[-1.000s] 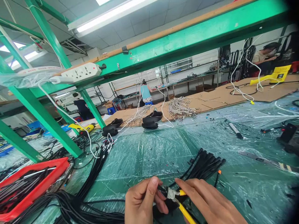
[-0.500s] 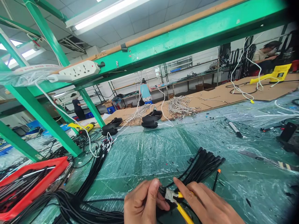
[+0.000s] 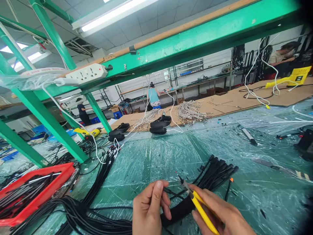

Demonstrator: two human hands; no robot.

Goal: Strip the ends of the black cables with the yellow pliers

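My left hand, low in the middle, pinches a thin black cable between thumb and fingers. Just to its right, my right hand is closed round yellow-handled wire cutters. Their metal jaws point up and left, a short way from the left fingertips. Under the hands lies a wide black strip. Beyond the right hand rests a bundle of thick black cable ends, with an orange-tipped piece beside it. Black cables sweep in from the left toward my left hand.
A red tray of black pieces stands at left. Film covers the green table, with a marker and a blade at right. A green beam with a power strip crosses above. Other people work farther back.
The cutters' jaws have come away from the left fingertips and turned up and left, as my right hand tilted. The black cable in my left hand now shows. The view shifted slightly.
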